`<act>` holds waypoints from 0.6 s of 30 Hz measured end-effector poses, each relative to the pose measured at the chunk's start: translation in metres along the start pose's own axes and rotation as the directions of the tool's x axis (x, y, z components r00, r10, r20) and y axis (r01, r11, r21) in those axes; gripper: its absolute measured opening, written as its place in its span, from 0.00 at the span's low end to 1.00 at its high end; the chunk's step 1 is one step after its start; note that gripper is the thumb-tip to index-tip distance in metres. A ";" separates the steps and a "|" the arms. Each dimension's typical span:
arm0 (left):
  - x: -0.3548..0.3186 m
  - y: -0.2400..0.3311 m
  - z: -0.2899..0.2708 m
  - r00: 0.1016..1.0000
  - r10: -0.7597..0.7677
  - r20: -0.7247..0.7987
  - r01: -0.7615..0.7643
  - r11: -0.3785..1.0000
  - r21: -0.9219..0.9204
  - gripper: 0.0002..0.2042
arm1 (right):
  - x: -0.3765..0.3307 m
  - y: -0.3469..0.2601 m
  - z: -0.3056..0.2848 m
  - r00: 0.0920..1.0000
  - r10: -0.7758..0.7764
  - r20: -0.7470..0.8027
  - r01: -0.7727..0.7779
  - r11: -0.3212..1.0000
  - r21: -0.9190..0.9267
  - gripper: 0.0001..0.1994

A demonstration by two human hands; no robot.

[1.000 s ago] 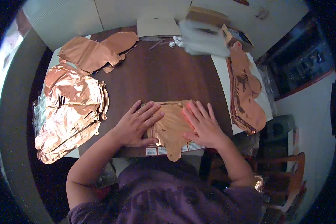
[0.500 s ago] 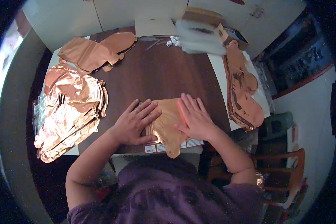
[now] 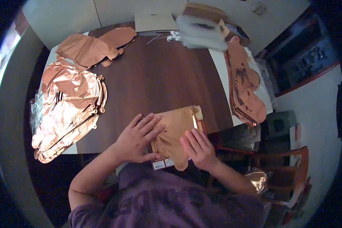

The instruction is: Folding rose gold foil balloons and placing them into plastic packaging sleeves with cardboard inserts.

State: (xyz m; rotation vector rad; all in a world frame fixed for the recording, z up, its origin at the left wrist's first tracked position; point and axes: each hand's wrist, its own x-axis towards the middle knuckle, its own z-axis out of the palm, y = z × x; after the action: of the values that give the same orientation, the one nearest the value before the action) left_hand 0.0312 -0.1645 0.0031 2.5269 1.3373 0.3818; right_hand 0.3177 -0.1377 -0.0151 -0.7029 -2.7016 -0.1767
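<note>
A folded copper-coloured foil balloon (image 3: 176, 125) lies on a flat box (image 3: 159, 165) at the table's near edge. The box shows at the right side and along the bottom, where a white label is. A rounded end of the foil hangs past the box's lower edge. My left hand (image 3: 136, 138) rests flat with fingers spread on the foil's left part, a ring on one finger. My right hand (image 3: 201, 150) lies over the right edge of the foil, its fingers stretched out and close together. Neither hand grips anything.
Shiny copper foil balloons (image 3: 68, 106) are stacked on the left of the dark table (image 3: 159, 72). More lie flat at the far left (image 3: 91, 49) and on the right (image 3: 245, 83). A translucent plastic bag (image 3: 199, 32) sits at the back near cardboard boxes. A wooden chair (image 3: 285, 152) stands right.
The box and foil have shifted nearer to me and turned slightly. My right hand has slid down along the foil's right side, uncovering its upper right corner. My left hand moved slightly nearer.
</note>
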 end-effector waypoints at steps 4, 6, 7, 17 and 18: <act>-0.005 -0.015 -0.009 0.934 -0.156 -0.321 -0.057 0.823 -0.565 0.40 | 0.013 0.017 -0.016 0.965 0.149 -0.215 -0.115 0.979 0.166 0.14; -0.003 -0.009 -0.021 0.839 -0.257 -0.479 -0.135 0.755 -0.642 0.36 | 0.021 0.016 -0.027 0.802 0.553 -0.228 -0.377 0.763 0.525 0.12; 0.001 -0.002 -0.027 0.806 -0.292 -0.515 -0.109 0.781 -0.615 0.35 | 0.038 0.010 -0.047 0.562 0.825 -0.058 -0.499 0.394 0.771 0.10; 0.030 0.016 0.019 0.943 -0.172 -0.286 0.175 0.984 -0.016 0.32 | 0.069 -0.036 0.015 0.440 0.490 0.753 -0.148 -0.787 0.599 0.17; 0.027 0.011 0.024 0.947 -0.165 -0.275 0.162 0.986 -0.033 0.31 | 0.059 -0.029 0.019 0.436 0.485 0.758 -0.150 -0.792 0.592 0.17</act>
State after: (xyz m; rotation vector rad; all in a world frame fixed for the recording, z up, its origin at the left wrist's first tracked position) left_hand 0.0625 -0.1503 -0.0124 2.3966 1.6266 0.7265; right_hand 0.2494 -0.1324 -0.0127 -1.0939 -0.4914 2.0324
